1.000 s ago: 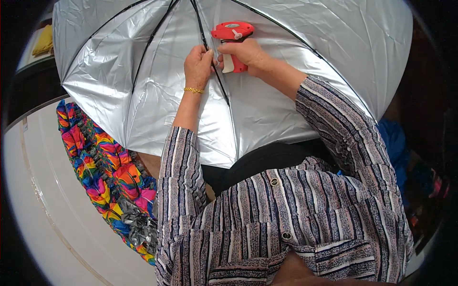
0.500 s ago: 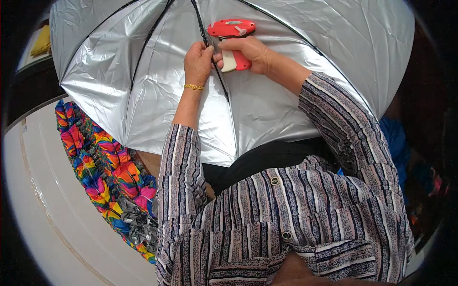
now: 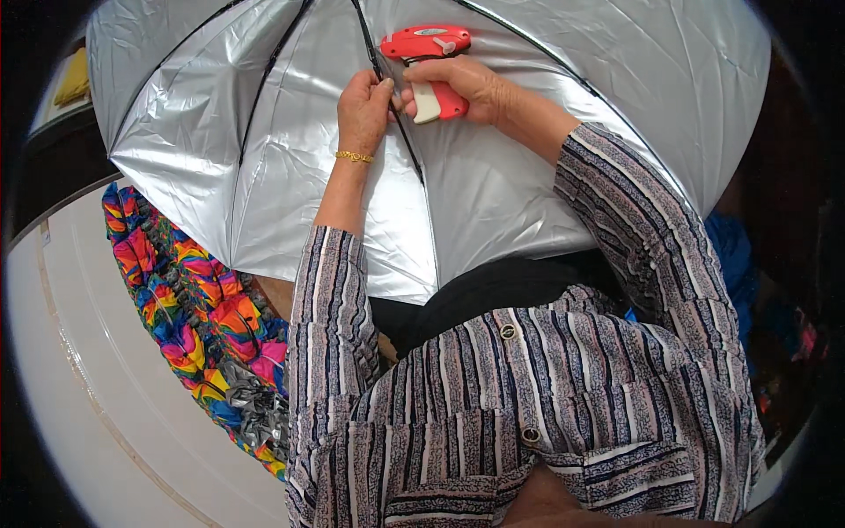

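A silver umbrella canopy (image 3: 493,198) with thin black ribs spreads over my lap. My left hand (image 3: 362,114), with a gold bracelet at its wrist, is closed with thumb and fingers pinching a black umbrella rib (image 3: 407,145) near the middle of the canopy. Just to its right, my right hand (image 3: 462,88) is wrapped round a red hand tool (image 3: 427,40) with a cream-coloured lever. The tool's long red upper body lies beyond my fingers, its front end close to the rib. What sits at its tip is too small to tell.
Folded rainbow-coloured bundles (image 3: 216,282) lie in a long row at my left, beside a white curved surface (image 3: 97,352). Crumpled silver fabric (image 3: 255,409) rests among them. Something yellow (image 3: 74,79) is at the far left. Blue material (image 3: 729,255) shows at the right.
Both hands, with the tool and the rib, have shifted slightly away from me, and the canopy has shifted a little with them. The grips look the same.
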